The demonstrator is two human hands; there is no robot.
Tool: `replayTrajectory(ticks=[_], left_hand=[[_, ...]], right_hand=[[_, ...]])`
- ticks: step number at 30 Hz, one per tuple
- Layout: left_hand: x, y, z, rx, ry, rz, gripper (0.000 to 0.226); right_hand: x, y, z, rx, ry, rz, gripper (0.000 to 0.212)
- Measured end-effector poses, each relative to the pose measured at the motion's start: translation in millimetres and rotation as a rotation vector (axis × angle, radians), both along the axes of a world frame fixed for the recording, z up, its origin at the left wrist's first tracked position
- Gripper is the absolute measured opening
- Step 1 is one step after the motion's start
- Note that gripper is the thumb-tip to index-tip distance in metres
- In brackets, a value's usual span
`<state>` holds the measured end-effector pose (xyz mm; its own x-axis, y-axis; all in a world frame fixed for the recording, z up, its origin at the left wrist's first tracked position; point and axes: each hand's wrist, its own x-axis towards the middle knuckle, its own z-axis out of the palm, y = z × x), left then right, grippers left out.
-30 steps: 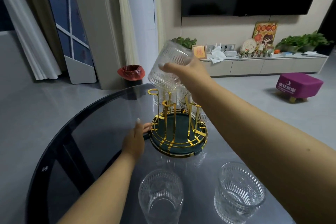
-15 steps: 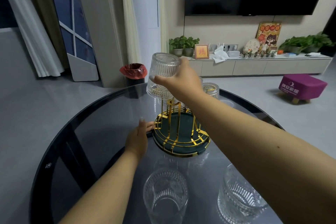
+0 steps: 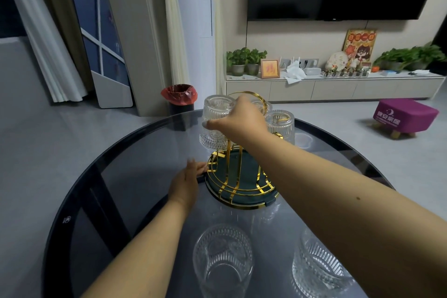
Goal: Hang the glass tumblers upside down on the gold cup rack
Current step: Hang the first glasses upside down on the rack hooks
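Observation:
The gold cup rack [image 3: 238,176] with a dark green base stands mid-table. My right hand [image 3: 238,120] grips a ribbed glass tumbler [image 3: 215,123] held upside down over a gold prong on the rack's left side. Another inverted tumbler [image 3: 280,126] hangs on the right of the rack; one more is partly hidden behind my right hand. My left hand [image 3: 187,178] rests flat against the rack's left rim. Near the front of the table two tumblers stand upright, one in the centre [image 3: 223,256] and one on the right [image 3: 316,266].
The round dark glass table [image 3: 116,189] has its edge curving close on the left. Beyond it stand a bin with a red bag [image 3: 179,97], a low white cabinet [image 3: 333,88] with plants, and a purple stool [image 3: 406,115].
My right hand has lowered the inverted tumbler down onto the rack's left prong. The left hand stays against the rack's rim.

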<state>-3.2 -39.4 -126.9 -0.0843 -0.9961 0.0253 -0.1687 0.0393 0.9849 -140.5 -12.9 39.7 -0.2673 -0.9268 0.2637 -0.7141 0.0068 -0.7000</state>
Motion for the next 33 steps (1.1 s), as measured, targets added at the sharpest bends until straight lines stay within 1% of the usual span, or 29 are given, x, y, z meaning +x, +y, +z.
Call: replayTrajectory(ticks=[2,4,5,7,8,10,15,17,21,23,25,27,30,32,33], left_hand=[[0,1,0,-0.003,-0.001,-0.007,0.084],[0,1,0,-0.008,0.003,-0.01,0.091],[0,1,1,-0.013,0.006,-0.008,0.096],[1,2,1,-0.014,0.008,-0.008,0.103],[1,2,1,-0.013,0.005,-0.01,0.104],[1,2,0,-0.014,0.004,-0.008,0.102],[1,4,1,-0.002,0.023,-0.025,0.076],[2,4,1,-0.004,0.019,-0.029,0.078],[2,3,0,-0.005,0.012,-0.023,0.094],[3,3,1,-0.008,0.009,-0.022,0.099],[3,4,2,-0.015,0.006,-0.027,0.102],[3,4,2,-0.023,-0.001,-0.028,0.098],[3,5,2,-0.03,-0.007,-0.028,0.09],[3,5,3,-0.05,-0.03,-0.025,0.091],[3,5,2,-0.059,-0.041,-0.024,0.091]], right_hand=[[1,-2,-1,0.019,-0.012,-0.001,0.088],[1,-3,-2,0.045,-0.025,0.003,0.086],[2,-3,-3,0.066,-0.029,0.008,0.078],[2,-4,-5,0.123,-0.049,0.011,0.054],[1,-6,-6,0.147,-0.064,0.016,0.05],[1,-7,-5,0.18,-0.066,0.028,0.05],[2,-9,0,0.249,-0.029,0.039,0.044],[4,-10,1,0.277,-0.029,0.042,0.043],[6,-11,2,0.32,-0.006,0.056,0.046],[7,-11,3,0.339,-0.004,0.067,0.054],[9,-10,3,0.355,0.009,0.069,0.071],[10,-8,4,0.361,0.026,0.068,0.079],[10,-5,8,0.376,0.039,0.081,0.073],[8,-1,12,0.38,0.067,0.091,0.062],[7,1,15,0.372,0.089,0.095,0.053]])
